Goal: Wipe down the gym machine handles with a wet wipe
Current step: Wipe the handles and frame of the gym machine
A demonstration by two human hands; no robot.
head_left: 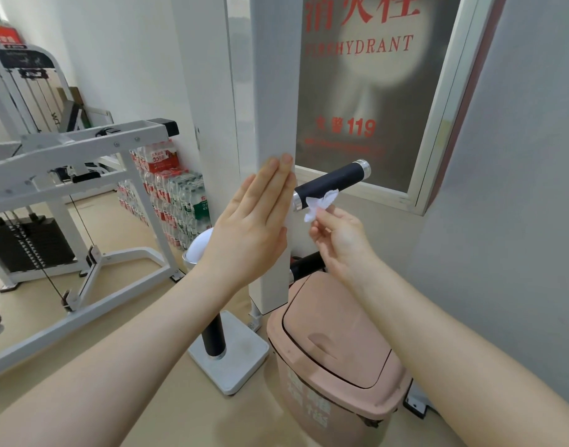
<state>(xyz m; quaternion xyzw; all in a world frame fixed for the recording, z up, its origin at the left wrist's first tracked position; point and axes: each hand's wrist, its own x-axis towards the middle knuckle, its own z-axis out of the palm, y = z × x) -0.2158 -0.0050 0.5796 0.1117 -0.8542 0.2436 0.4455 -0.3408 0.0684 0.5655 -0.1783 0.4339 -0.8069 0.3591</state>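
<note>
Right grip [336, 235] pinching wipe [318, 203] against handle [333, 183].

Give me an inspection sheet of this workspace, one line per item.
Surface: beige floor, bare where seen.
Job's things: black handle juts from white post; crumpled wipe against its underside.
Clutter: pink bin, lid closed, below the handle; bottled water packs by the wall.
Hands: left hand flat on the post; right hand pinches the wipe.
Cables: machine cable runs to the weight stack.
Surroundings: hydrant cabinet behind.
</note>
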